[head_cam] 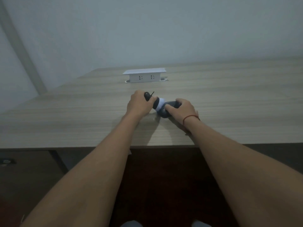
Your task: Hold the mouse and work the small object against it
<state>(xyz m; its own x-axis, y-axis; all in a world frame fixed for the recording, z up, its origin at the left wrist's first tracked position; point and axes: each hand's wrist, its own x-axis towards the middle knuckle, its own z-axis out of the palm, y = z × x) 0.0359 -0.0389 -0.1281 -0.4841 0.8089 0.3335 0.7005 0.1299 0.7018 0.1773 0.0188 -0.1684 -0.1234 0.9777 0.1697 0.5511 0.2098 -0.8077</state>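
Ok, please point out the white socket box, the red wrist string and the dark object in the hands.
white socket box (pixel 144 78), head view, front face.
red wrist string (pixel 190 117), head view, strand on wrist.
dark object (pixel 170 104), head view, dark end.
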